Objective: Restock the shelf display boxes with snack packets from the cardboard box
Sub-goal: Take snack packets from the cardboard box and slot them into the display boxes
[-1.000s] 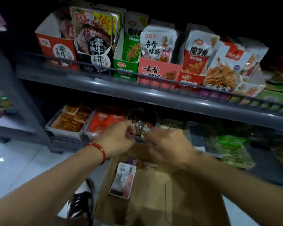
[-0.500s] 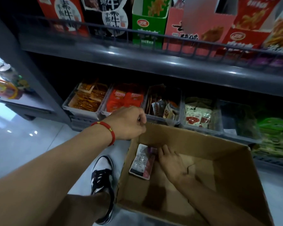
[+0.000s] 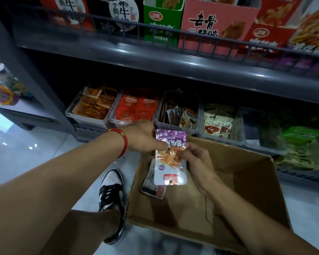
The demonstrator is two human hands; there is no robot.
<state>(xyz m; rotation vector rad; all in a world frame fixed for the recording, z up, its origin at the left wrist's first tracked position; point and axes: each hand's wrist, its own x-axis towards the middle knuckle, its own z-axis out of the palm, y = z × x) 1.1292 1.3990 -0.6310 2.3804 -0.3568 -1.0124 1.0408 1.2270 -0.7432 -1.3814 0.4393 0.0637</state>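
Observation:
A purple-and-white snack packet [image 3: 170,159] is held upright above the open cardboard box [image 3: 247,173] on the floor. My left hand [image 3: 140,137], with a red bracelet on the wrist, pinches the packet's left edge near its top. My right hand [image 3: 199,159] pinches its right edge. Another packet [image 3: 153,184] lies in the box's far left corner, partly hidden behind the held one. Clear display boxes on the low shelf hold snacks: orange strips [image 3: 92,105], red packets [image 3: 136,107], dark packets [image 3: 177,113], and white-and-red packets [image 3: 217,122].
A grey upper shelf [image 3: 173,59] with a wire rail carries cardboard display boxes, among them a green one [image 3: 160,17] and a pink one [image 3: 214,24]. My shoe [image 3: 110,196] stands on the white floor left of the cardboard box. Green packs [image 3: 302,144] sit at the right.
My right hand has lifted a purple packet out of the cardboard box. My left hand has come off the box's rim and taken hold of the packet too.

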